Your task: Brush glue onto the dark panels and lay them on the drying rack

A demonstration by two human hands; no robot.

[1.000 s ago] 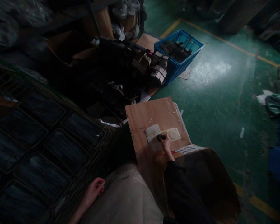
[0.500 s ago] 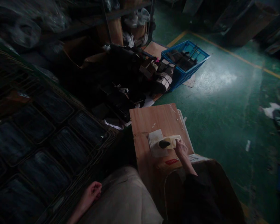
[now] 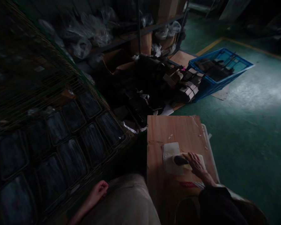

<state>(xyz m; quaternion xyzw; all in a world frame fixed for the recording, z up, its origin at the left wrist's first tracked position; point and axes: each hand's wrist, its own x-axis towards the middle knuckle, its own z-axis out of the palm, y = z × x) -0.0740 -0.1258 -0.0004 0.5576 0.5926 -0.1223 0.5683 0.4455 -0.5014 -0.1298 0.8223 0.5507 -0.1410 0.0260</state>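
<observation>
My right hand [image 3: 197, 165] lies over a cream-coloured flat piece [image 3: 200, 160] on a wooden board [image 3: 170, 128]. Its fingers are stretched out towards a dark, rounded object like a handle [image 3: 180, 160]; whether they touch it I cannot tell. Under the dark object's left end is a pale, flat pad or sheet [image 3: 170, 150]. My left hand [image 3: 100, 191] is held beside my leg with its fingers curled in, and nothing shows in it.
Wire racking [image 3: 89, 159] with rows of dark rectangular pieces [image 3: 71, 159] stands at left. Beyond the board are bundled blocks [image 3: 189, 90], a blue crate [image 3: 201, 86] with dark pieces, and a cardboard box [image 3: 119, 61]. A shelf behind holds plastic bags [image 3: 93, 32].
The view has turned left, so the surroundings sit further right. My right hand has moved across the cream piece towards the dark object, its fingers now stretched out. My left hand stays curled.
</observation>
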